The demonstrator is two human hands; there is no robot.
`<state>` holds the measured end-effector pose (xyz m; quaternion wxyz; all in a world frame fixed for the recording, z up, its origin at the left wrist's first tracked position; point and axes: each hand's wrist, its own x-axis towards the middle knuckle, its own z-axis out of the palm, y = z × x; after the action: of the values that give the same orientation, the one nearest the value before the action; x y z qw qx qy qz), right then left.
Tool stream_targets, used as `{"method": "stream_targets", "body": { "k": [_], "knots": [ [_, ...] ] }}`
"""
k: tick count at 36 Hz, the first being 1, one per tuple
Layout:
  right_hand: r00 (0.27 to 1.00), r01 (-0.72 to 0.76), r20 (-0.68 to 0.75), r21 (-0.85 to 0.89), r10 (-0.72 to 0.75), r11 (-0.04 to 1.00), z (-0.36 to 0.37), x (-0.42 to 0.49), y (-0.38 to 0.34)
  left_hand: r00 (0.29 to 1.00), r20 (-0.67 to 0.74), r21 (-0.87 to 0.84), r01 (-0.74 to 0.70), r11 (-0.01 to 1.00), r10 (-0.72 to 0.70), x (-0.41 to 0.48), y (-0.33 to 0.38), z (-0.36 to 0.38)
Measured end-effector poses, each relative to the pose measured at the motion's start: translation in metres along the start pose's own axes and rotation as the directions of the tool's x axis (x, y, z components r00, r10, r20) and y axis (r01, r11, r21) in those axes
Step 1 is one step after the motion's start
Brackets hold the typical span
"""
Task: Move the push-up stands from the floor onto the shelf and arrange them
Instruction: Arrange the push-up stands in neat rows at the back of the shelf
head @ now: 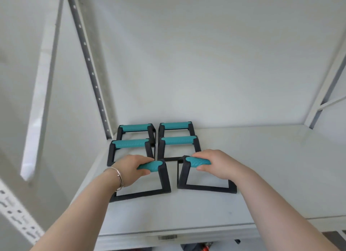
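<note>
I'm seeing left hand [133, 168] clamping teal bar of front-left stand [149, 181], right hand [215, 164] clamping front-right stand [202, 177], both resting on shelf [271, 175], four stands [155, 140] behind

no legible text, shelf edge [187, 232] sticker [167, 237] perhaps a barcode

Two bare forearms in view, no sleeves reaching the wrists. Left hand [131, 168]: thin silver-toned bangle [119, 177] at the wrist, slim round wire with a small bead or clasp on its upper side. Right hand [215, 162]: wrist bare. No gloves. Thumbnails short, unpainted as far as can be seen.
</note>
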<state>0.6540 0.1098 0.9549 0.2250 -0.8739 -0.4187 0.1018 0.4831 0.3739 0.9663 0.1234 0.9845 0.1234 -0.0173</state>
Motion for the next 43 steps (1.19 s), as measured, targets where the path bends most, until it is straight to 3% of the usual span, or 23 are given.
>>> {"method": "stream_targets", "body": {
  "k": [10,20,27,34,43],
  "knots": [
    [0.998,0.024,0.065,-0.059,-0.02,0.998,0.031,0.034,-0.04,1.0,-0.02,0.045,0.022,0.999,-0.021,-0.005,-0.059,0.003],
    [0.997,0.024,0.073,-0.113,-0.016,0.993,0.05,0.048,-0.05,0.999,-0.04,-0.034,0.023,0.999,-0.024,0.002,-0.078,0.01],
    [0.999,0.016,0.033,-0.139,-0.012,0.99,0.054,0.05,-0.051,0.998,-0.063,-0.021,0.011,1.0,-0.012,0.002,-0.073,0.01],
    [0.992,0.004,-0.119,-0.234,-0.033,0.972,0.061,0.044,-0.065,0.984,-0.162,-0.07,0.059,0.996,-0.07,0.002,-0.063,0.014],
    [0.993,-0.013,-0.117,-0.229,-0.014,0.973,0.056,0.043,-0.068,0.984,-0.167,-0.049,0.061,0.997,-0.068,0.003,-0.06,0.013]
  ]
}}
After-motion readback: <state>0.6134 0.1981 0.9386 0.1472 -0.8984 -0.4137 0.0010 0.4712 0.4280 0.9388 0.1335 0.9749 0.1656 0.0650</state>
